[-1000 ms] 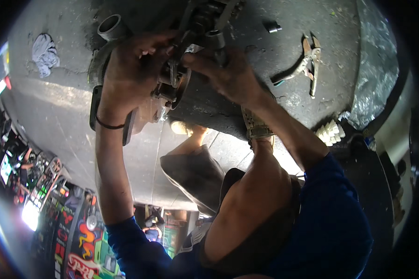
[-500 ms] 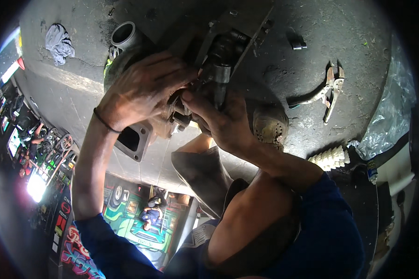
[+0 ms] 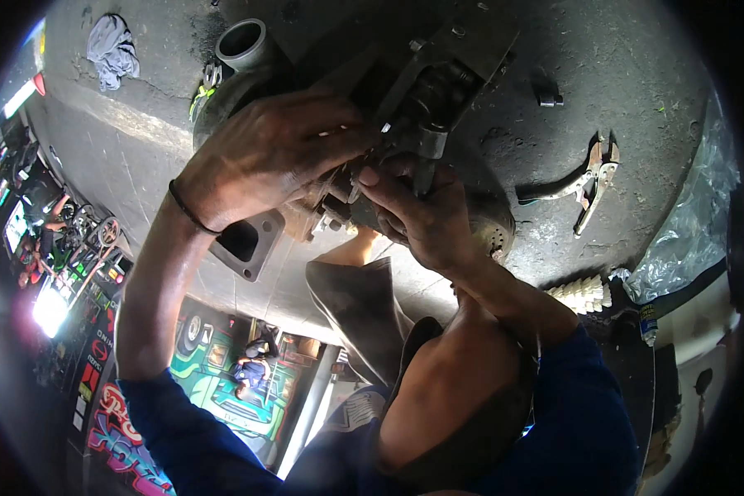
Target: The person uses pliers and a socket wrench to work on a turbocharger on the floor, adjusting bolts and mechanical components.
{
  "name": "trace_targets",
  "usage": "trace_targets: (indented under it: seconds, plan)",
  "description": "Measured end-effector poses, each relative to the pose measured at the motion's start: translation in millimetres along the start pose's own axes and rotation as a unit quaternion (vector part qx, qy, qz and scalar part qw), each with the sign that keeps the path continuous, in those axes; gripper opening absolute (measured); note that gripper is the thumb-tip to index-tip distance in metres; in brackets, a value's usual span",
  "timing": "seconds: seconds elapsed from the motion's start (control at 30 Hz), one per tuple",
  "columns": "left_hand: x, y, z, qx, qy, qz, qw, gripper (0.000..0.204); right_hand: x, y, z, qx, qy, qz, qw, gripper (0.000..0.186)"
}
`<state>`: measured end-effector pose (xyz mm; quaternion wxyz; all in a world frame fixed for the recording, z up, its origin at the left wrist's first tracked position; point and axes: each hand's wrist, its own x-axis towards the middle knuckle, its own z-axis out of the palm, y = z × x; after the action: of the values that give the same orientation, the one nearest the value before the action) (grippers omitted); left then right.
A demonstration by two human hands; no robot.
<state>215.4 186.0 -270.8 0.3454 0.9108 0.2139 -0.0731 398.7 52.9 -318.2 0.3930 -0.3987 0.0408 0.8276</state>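
Note:
A turbocharger [image 3: 260, 99] with a round open pipe end and a square flange [image 3: 266, 248] lies in front of me. My left hand [image 3: 277, 149] reaches over its middle, fingers bent and pressed together; a small bright metal tip shows by the fingertips, and what they grip is hidden. My right hand [image 3: 426, 211] is closed around a dark metal part under a bracket [image 3: 463, 50], its thumb towards my left fingertips. A short metal shaft [image 3: 430, 149] points down from the bracket's mechanism between the right fingers. Shadow hides much of the contact.
Locking pliers [image 3: 593, 182] and a small dark socket [image 3: 548, 97] lie on the stained floor to the right. Beyond them spreads clear plastic sheeting [image 3: 694, 207], near a white ribbed piece [image 3: 583, 293] and a can [image 3: 648, 322]. A grey rag [image 3: 112, 51] lies far left.
The whole view has shifted a little. My left fingers reach further towards the bracket, and my right hand sits slightly further right, still at the same part of the turbocharger.

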Motion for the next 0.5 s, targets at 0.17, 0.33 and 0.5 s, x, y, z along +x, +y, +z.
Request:
trace_targets:
  seconds: [0.17, 0.33, 0.5]
  plan:
    - [0.5, 8.4, 2.9, 0.037, 0.037, -0.002, 0.999, 0.037, -31.0, 6.4, -32.3, -0.169, 0.015, -0.107, 0.98, 0.019]
    - [-6.7, 10.4, 11.1, 0.068, 0.062, -0.003, 0.996, 0.047, -45.6, 14.9, -49.4, -0.292, 0.005, -0.178, 0.94, 0.027]
    - [1.1, 26.7, 5.6, 0.017, 0.039, -0.059, 0.997, 0.035, -44.2, 23.0, -47.0, -0.304, 0.043, -0.129, 0.943, 0.032]
